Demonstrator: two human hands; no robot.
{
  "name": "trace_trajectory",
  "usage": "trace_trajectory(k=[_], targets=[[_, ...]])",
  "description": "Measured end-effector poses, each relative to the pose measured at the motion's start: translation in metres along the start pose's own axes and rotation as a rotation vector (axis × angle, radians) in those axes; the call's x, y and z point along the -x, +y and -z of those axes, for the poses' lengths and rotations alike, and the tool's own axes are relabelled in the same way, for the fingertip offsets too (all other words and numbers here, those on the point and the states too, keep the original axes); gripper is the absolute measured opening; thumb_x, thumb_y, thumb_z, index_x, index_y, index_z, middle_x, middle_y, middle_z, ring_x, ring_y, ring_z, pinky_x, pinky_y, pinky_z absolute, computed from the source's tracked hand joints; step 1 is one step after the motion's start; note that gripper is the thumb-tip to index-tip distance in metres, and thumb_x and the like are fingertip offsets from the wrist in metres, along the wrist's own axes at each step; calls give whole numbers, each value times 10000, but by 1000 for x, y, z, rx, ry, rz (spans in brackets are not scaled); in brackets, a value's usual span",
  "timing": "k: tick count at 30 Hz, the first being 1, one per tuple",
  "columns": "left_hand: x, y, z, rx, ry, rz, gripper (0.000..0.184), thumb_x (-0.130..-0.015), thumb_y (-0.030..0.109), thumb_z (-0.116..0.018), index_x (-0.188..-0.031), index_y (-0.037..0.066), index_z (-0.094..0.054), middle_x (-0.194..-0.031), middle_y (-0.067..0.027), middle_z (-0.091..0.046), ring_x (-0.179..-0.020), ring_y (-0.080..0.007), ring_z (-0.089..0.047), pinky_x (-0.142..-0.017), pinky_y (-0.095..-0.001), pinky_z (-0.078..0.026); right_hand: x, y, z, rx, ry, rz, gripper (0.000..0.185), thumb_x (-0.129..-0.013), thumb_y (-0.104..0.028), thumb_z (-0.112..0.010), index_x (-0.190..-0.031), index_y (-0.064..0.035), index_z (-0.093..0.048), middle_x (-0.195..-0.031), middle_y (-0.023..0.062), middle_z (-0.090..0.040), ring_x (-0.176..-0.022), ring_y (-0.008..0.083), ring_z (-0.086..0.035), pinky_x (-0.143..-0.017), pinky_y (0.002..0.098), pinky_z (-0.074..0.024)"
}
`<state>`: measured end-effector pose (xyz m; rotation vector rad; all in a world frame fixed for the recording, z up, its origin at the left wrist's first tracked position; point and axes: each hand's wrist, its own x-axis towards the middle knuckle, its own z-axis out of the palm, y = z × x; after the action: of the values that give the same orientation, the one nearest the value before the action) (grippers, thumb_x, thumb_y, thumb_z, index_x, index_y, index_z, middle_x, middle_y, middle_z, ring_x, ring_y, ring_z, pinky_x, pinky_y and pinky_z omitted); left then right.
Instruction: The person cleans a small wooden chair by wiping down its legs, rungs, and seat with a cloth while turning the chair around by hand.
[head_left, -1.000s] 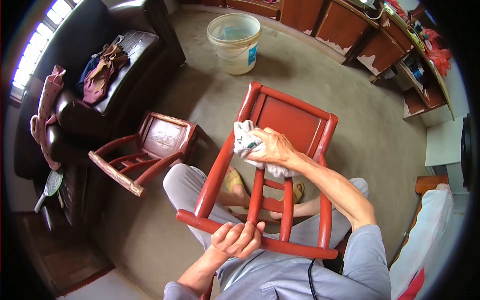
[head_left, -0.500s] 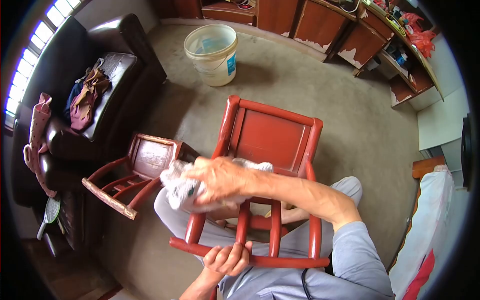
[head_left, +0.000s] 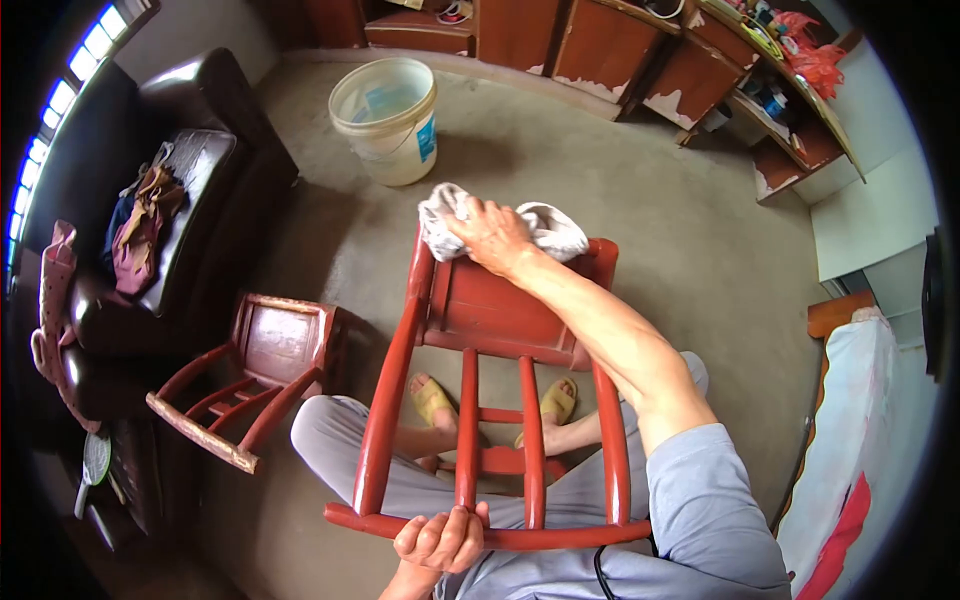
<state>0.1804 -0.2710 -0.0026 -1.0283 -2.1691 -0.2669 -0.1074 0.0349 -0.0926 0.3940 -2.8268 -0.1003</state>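
Note:
A red wooden chair [head_left: 503,307] stands between my knees, its backrest toward me. My left hand [head_left: 443,537] is wrapped round the top rail of the backrest, left of its middle. At the far edge of the seat, my right hand [head_left: 493,236] presses a whitish cloth [head_left: 556,232] against the wood near the far left corner. The cloth is bunched under the fingers and spills out on both sides of the hand. My right forearm crosses over the right part of the seat and hides some of it.
A small worn wooden chair [head_left: 283,340] stands to the left. Beyond the red chair is a white bucket [head_left: 388,150]. A dark sofa [head_left: 235,110] with clothes [head_left: 145,235] fills the left side. Peeling cabinets [head_left: 515,40] line the back, and a covered bed [head_left: 850,420] is at right.
My right hand has moved the cloth from the left armrest side, near the backrest, forward to the seat's far edge. My left hand still grips the top rail.

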Motion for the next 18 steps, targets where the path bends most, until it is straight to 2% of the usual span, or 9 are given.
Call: trace_trajectory(k=[2, 3, 6, 8, 9, 10, 12, 14, 18], targets=[[-5, -2, -1, -13, -28, 6, 202, -848, 288, -785, -838, 234, -590, -899, 81, -632, -743, -95, -540, -876, -348, -412, 39, 31, 15, 15, -98, 15, 551, -853, -150, -713, -1385, -210, -578, -1147, 172, -577, -925, 329, -686, -741, 437, -594], [-11, -4, -2, -3, -12, -5, 194, -849, 262, -791, -846, 202, -606, -839, 73, -646, -685, -101, -567, -902, -351, -412, 61, 48, 20, 24, -162, -19, 613, -826, -167, -748, -1409, -221, -564, -1163, 174, -571, -941, 333, -683, -754, 441, -595], [-17, -5, -4, 26, -16, 3, 187, -843, 237, -792, -814, 195, -612, -817, 69, -661, -690, -112, -577, -860, -354, -423, 128, 100, 36, 49, -254, -134, 724, -775, -244, -825, -1442, -245, -543, -1181, 174, -561, -969, 342, -689, -788, 454, -598], [-18, -6, -5, 27, -17, -2, 185, -843, 236, -793, -820, 190, -615, -828, 65, -668, -700, -119, -583, -840, -355, -425, 167, 126, 40, -32, -223, -292, 746, -744, -302, -862, -1424, -244, -559, -1187, 184, -566, -985, 363, -695, -816, 469, -597], [-18, -6, -4, 26, -15, -2, 187, -841, 234, -797, -821, 190, -616, -828, 65, -669, -702, -119, -584, -834, -355, -426, 177, 131, 47, -112, -191, -413, 740, -733, -379, -872, -1397, -225, -582, -1169, 192, -587, -990, 393, -693, -828, 498, -587], [-18, -6, -5, 26, -13, -5, 188, -838, 232, -800, -822, 191, -617, -828, 65, -671, -705, -120, -585, -828, -354, -426, 183, 131, 49, -111, -187, -420, 740, -733, -379, -872, -1397, -225, -582, -1169, 192, -587, -990, 393, -693, -828, 498, -587], [-17, -5, -3, 30, -13, -10, 189, -835, 229, -803, -823, 192, -618, -828, 65, -673, -705, -121, -586, -819, -352, -427, 196, 127, 51, -238, -179, -635, 714, -734, -416, -862, -1367, -210, -606, -1140, 190, -607, -989, 414, -681, -843, 519, -574], [-16, -6, -4, 28, -16, -13, 190, -832, 226, -806, -824, 192, -619, -828, 64, -674, -705, -123, -587, -810, -350, -427, 211, 112, 47, -387, -154, -646, 704, -751, -419, -840, -1383, -218, -604, -1139, 177, -615, -1013, 411, -669, -868, 510, -561], [-12, -4, -2, 26, -11, -6, 195, -822, 225, -813, -823, 192, -621, -829, 63, -676, -703, -126, -588, -791, -342, -425, 249, 58, 48, -582, -186, -552, 739, -742, -413, -850, -1383, -149, -594, -1136, 200, -608, -1021, 418, -659, -876, 506, -556]])
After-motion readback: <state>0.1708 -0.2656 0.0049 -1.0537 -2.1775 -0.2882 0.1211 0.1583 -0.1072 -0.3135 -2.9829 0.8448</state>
